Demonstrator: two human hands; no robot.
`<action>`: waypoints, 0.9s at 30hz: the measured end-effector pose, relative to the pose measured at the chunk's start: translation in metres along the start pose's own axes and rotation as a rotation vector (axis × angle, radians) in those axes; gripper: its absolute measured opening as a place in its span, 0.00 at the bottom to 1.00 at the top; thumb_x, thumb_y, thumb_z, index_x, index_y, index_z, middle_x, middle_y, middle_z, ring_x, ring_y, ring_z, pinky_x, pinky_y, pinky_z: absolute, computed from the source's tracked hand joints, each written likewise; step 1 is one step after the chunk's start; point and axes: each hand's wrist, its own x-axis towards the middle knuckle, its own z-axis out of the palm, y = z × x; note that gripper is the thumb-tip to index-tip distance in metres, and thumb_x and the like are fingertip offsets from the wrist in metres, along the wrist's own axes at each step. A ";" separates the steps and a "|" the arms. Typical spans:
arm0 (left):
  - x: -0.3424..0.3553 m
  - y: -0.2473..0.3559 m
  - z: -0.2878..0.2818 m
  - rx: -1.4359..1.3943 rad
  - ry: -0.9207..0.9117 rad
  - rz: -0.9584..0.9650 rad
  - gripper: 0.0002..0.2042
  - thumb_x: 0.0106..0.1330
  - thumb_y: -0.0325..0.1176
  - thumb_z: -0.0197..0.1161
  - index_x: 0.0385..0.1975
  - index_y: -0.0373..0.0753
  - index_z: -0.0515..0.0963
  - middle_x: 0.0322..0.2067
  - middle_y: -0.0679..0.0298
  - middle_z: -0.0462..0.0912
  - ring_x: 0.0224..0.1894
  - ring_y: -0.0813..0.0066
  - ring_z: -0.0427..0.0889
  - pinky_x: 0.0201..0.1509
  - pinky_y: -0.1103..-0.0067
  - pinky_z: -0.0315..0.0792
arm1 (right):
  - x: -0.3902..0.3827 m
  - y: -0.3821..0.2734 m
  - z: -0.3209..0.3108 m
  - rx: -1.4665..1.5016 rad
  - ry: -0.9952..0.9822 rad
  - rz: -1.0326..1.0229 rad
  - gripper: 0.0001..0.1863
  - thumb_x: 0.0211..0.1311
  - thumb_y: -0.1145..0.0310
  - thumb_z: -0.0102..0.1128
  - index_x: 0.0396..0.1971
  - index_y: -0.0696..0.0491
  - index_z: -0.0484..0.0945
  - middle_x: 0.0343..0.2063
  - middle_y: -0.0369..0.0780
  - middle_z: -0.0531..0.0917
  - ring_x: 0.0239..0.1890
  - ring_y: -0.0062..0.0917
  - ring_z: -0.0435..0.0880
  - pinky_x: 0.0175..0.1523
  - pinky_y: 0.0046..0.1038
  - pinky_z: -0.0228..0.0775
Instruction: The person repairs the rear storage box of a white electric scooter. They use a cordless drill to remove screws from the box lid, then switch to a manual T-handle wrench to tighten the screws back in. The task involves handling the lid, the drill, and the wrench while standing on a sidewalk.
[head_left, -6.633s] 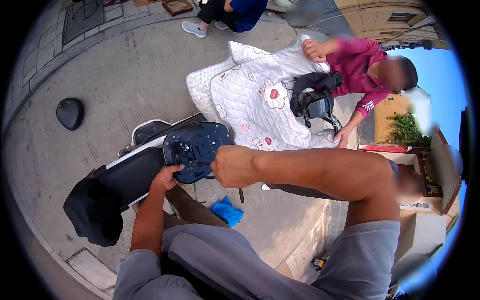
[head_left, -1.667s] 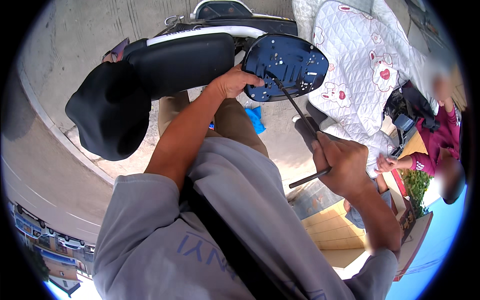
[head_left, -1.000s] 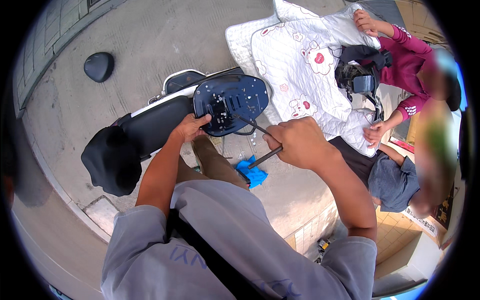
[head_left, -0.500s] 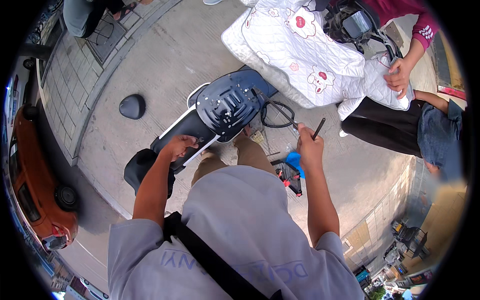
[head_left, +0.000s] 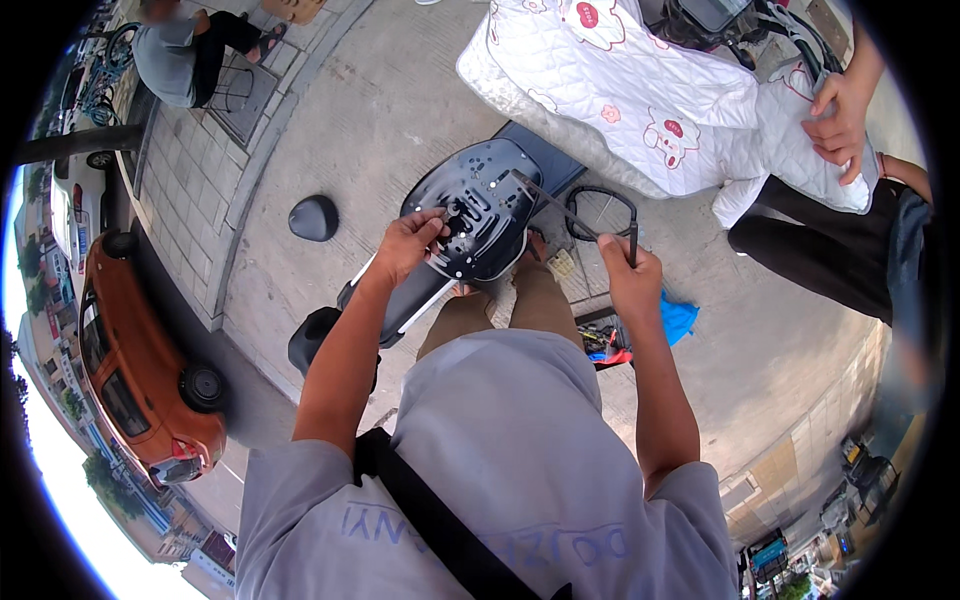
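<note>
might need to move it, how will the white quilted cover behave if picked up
The white quilted cover is probably floppy, as it drapes in folds. Its puffy stitched padding suggests it's light for its size. Soft-looking, it seems unlikely to break.

Plate (head_left: 490,203) over scooter (head_left: 413,296), centre. Pad (head_left: 314,218) on ground, left of plate. Loop (head_left: 603,189) right. Quilt (head_left: 600,100) ahead-right. Car (head_left: 150,360) far left.

Open pavement (head_left: 368,180) leaves passage between black saddle (head_left: 313,217) and dark pan (head_left: 480,205); the quilt (head_left: 620,95) blocks forward-right
</note>
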 end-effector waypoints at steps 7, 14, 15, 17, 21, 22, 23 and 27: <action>0.053 0.062 0.018 0.279 -0.148 0.109 0.16 0.78 0.31 0.62 0.61 0.35 0.81 0.40 0.67 0.89 0.26 0.84 0.73 0.33 0.86 0.72 | -0.016 0.005 0.013 0.063 0.103 0.021 0.16 0.75 0.61 0.67 0.44 0.61 0.89 0.25 0.23 0.75 0.29 0.08 0.66 0.32 0.20 0.59; 0.040 0.036 -0.002 0.339 -0.188 0.100 0.16 0.77 0.33 0.63 0.60 0.33 0.81 0.37 0.67 0.89 0.28 0.85 0.73 0.34 0.86 0.70 | -0.056 0.030 0.044 0.163 0.208 0.123 0.19 0.74 0.60 0.68 0.48 0.64 0.88 0.28 0.26 0.79 0.31 0.09 0.69 0.35 0.19 0.62; 0.032 0.030 -0.009 0.289 -0.200 0.075 0.16 0.77 0.33 0.63 0.60 0.33 0.81 0.38 0.67 0.89 0.29 0.85 0.74 0.33 0.86 0.70 | -0.063 0.035 0.049 0.169 0.235 0.128 0.19 0.74 0.60 0.69 0.48 0.64 0.89 0.28 0.27 0.80 0.31 0.10 0.70 0.36 0.20 0.63; 0.013 0.020 -0.031 0.214 -0.240 0.055 0.16 0.77 0.32 0.63 0.61 0.33 0.80 0.40 0.66 0.89 0.28 0.85 0.75 0.33 0.85 0.71 | -0.077 0.043 0.059 0.179 0.286 0.128 0.20 0.73 0.60 0.69 0.48 0.64 0.89 0.30 0.28 0.83 0.32 0.11 0.73 0.37 0.20 0.66; -0.036 -0.004 -0.087 0.105 -0.230 0.076 0.15 0.78 0.33 0.63 0.60 0.35 0.80 0.40 0.66 0.89 0.28 0.84 0.77 0.34 0.84 0.72 | -0.099 0.063 0.076 0.230 0.320 0.163 0.20 0.71 0.60 0.70 0.48 0.64 0.89 0.32 0.31 0.85 0.34 0.13 0.76 0.40 0.22 0.70; -0.050 -0.013 -0.099 0.061 -0.220 0.087 0.15 0.78 0.33 0.63 0.60 0.35 0.80 0.40 0.66 0.89 0.27 0.83 0.77 0.33 0.84 0.72 | -0.104 0.069 0.078 0.250 0.319 0.178 0.20 0.71 0.60 0.70 0.48 0.64 0.88 0.32 0.31 0.86 0.35 0.14 0.77 0.41 0.22 0.70; -0.066 -0.022 -0.112 0.015 -0.208 0.098 0.15 0.78 0.33 0.63 0.59 0.35 0.80 0.41 0.65 0.89 0.27 0.83 0.77 0.33 0.84 0.72 | -0.107 0.075 0.080 0.268 0.316 0.193 0.20 0.71 0.59 0.70 0.48 0.64 0.88 0.33 0.32 0.86 0.36 0.14 0.78 0.41 0.23 0.71; -0.142 -0.047 -0.158 -0.158 -0.102 0.133 0.14 0.78 0.32 0.62 0.58 0.35 0.79 0.40 0.64 0.88 0.25 0.82 0.77 0.31 0.84 0.71 | -0.111 0.085 0.087 0.340 0.224 0.260 0.18 0.72 0.56 0.68 0.37 0.58 0.89 0.19 0.27 0.76 0.20 0.11 0.69 0.25 0.23 0.59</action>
